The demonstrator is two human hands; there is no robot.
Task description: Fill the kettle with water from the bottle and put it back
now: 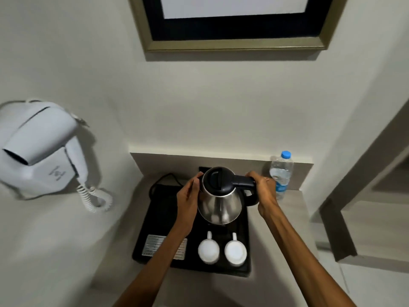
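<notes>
Two hands on steel kettle (218, 202), bottle (281, 173) label blue, unreadable

Steel kettle (219, 202), blue-capped bottle (281, 173)

No text can be read: the bottle (280, 173) bears a blue label and the hair dryer (42, 142) a grey mark, both too blurred.
</notes>
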